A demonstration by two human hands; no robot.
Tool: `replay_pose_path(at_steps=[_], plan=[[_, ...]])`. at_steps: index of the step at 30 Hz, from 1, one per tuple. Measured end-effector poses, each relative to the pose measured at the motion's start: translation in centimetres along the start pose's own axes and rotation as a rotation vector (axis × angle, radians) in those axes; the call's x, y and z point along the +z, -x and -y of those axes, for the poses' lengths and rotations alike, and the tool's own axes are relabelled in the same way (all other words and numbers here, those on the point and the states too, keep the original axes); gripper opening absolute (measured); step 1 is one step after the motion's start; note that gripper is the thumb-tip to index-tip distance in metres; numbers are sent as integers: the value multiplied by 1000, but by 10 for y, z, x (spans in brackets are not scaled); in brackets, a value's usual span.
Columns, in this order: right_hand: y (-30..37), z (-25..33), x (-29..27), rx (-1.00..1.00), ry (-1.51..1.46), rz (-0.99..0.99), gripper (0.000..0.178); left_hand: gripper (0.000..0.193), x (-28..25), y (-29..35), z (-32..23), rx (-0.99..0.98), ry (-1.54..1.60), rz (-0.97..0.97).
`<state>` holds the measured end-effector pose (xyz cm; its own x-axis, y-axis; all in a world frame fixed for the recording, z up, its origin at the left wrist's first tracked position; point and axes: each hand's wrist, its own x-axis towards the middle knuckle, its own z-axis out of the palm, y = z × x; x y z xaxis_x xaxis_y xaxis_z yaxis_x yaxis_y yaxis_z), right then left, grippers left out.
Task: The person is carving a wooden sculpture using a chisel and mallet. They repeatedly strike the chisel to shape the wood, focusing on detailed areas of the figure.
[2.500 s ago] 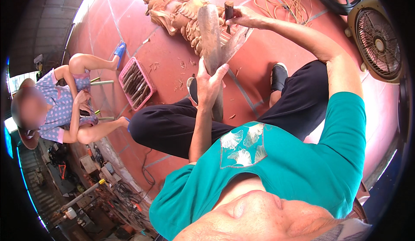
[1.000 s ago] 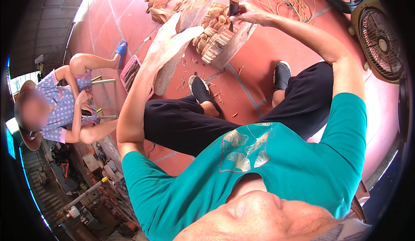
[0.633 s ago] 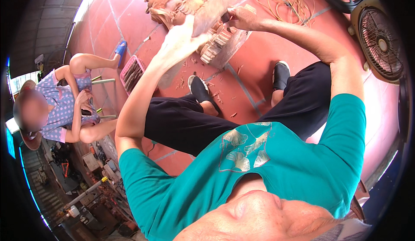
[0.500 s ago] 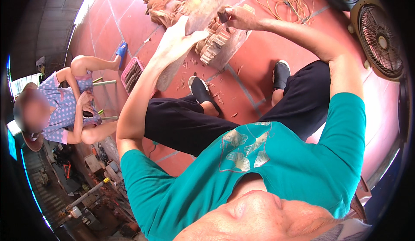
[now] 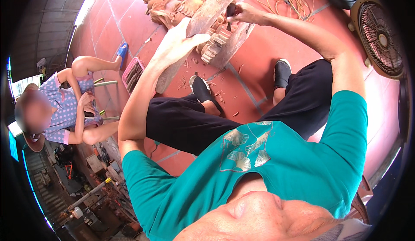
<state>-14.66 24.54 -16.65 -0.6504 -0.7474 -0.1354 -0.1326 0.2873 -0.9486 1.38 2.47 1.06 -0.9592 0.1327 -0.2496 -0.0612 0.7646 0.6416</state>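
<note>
Left fingers (image 5: 183,24) gripping wooden bat (image 5: 216,6), long axis slanting away rightward, right fingers (image 5: 239,16) clasping chisel (image 5: 230,11), tip downward

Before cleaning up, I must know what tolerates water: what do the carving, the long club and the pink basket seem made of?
Carving: wood, apparently unvarnished, by its matte brown tone and cut ridges. Long club: probably wood, worn and unpainted, with a mottled greyish-brown surface. Pink basket: likely moulded plastic, given its even colour; its finish is too small to judge.

tan carving (image 5: 175,6), greyish club (image 5: 215,5)
</note>
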Motion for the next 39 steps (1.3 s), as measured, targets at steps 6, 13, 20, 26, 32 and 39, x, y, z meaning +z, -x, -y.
replay_pose_path(at_steps=[6,13,20,26,32,39], plan=[[10,10,-9,138,-81,50,32,79,-8,-3,16,-52,153,7],[15,-12,-11,-7,-165,31,34,90,-8,-7,13,-5,48,-68],[6,-19,6,-124,5,-22,28,60,0,-4,1,205,109,-169],[-4,-35,6,-264,456,-111,30,77,10,-14,8,8,-242,8],[8,1,10,-112,364,-46,25,80,7,-2,6,141,-10,-163],[4,-23,-2,-85,60,-24,40,83,6,-8,6,-67,-178,100]])
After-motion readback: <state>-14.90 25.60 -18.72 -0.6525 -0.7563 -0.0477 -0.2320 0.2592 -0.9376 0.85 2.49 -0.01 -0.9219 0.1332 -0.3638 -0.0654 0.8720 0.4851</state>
